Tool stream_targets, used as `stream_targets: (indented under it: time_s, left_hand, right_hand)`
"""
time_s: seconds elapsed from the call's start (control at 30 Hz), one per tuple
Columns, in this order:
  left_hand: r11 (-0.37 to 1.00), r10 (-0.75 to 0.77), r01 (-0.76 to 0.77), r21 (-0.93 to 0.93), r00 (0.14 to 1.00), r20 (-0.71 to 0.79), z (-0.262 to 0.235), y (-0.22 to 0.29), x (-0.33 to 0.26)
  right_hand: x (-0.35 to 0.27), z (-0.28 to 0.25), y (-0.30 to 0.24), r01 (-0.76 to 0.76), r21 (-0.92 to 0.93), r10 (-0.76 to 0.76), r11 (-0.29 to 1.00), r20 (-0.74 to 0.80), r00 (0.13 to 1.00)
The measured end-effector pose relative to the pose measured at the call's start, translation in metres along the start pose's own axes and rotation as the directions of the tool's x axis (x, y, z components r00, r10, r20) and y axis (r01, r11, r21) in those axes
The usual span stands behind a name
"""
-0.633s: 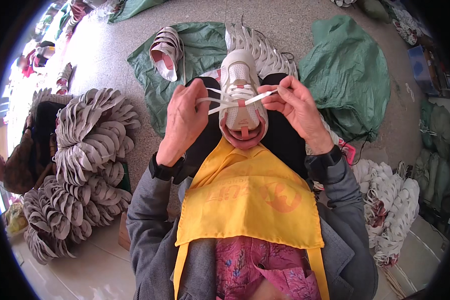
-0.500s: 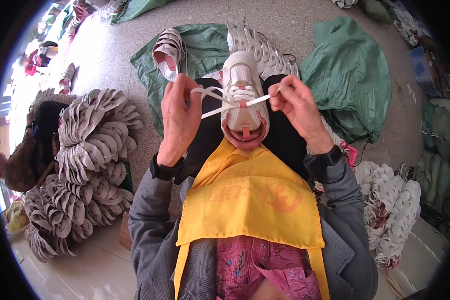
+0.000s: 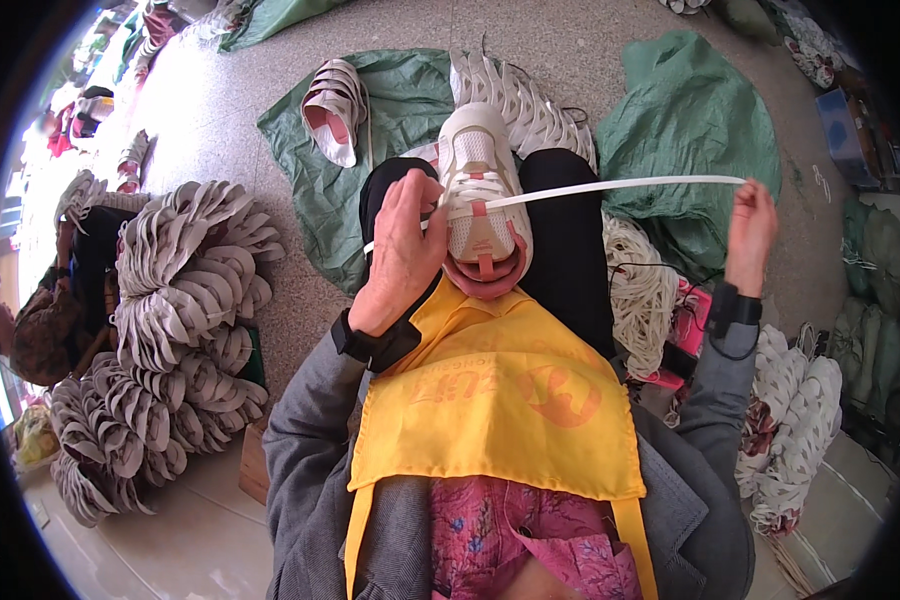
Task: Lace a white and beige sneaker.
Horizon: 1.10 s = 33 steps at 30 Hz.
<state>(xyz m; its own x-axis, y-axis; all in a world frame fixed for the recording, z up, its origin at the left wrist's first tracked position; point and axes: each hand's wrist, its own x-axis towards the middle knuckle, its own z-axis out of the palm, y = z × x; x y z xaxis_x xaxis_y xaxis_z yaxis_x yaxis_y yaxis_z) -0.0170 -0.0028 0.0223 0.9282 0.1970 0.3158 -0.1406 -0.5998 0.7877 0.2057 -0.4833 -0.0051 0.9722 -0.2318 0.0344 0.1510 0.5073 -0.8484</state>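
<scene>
A white and beige sneaker (image 3: pixel 475 150) with a pink collar rests between my knees, its toe pointing away from me. From its lacing a flat white shoelace (image 3: pixel 620 184) runs in a long stretch to the right. My right hand (image 3: pixel 752 225) pinches the far end of that stretch, well out to the side. Beside the sneaker's left edge, my left hand (image 3: pixel 402 250) is closed with curled fingers at the lace; a short piece of lace shows left of it. The fingertips are partly hidden.
An unlaced shoe (image 3: pixel 335 115) lies on a green sheet (image 3: pixel 400 90) ahead. Nested shoe uppers (image 3: pixel 185 270) are piled at left, more white ones (image 3: pixel 790 410) at right. A bundle of laces (image 3: pixel 635 290) sits by my right knee, near a green sack (image 3: pixel 685 140).
My right hand has swung far out to the right, drawing the lace out long. My left hand has moved right, closer to the sneaker, and the loop between the hands is gone.
</scene>
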Motion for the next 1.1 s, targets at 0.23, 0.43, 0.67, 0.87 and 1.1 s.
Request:
stream_targets:
  time_s: [0.23, 0.43, 0.67, 0.87, 1.1]
  left_hand:
    - [0.996, -0.085, 0.089, -0.015, 0.978, 0.189, -0.017, 0.001, -0.014]
    - [0.995, 0.012, -0.034, 0.096, 0.975, 0.222, -0.024, -0.007, -0.013]
    - [0.984, 0.042, -0.076, 0.161, 0.977, 0.209, -0.038, -0.008, -0.012]
    - [0.939, 0.203, -0.221, 0.264, 0.975, 0.095, -0.052, -0.008, -0.008]
    - [0.938, -0.148, 0.127, 0.322, 0.988, 0.043, -0.096, -0.027, -0.025]
  right_hand:
    - [-0.069, 0.070, 0.019, 0.103, -0.701, -0.063, 0.706, 0.083, 0.995]
    - [-0.178, 0.180, 0.071, 0.551, -0.687, 0.193, 0.474, 0.692, 0.696]
    - [-0.183, 0.191, 0.087, 0.764, -0.538, 0.186, 0.356, 0.842, 0.506]
    - [-0.169, 0.166, 0.057, 0.719, -0.620, 0.142, 0.314, 0.780, 0.610]
    - [-0.135, 0.108, 0.019, 0.557, -0.808, 0.136, 0.192, 0.584, 0.800]
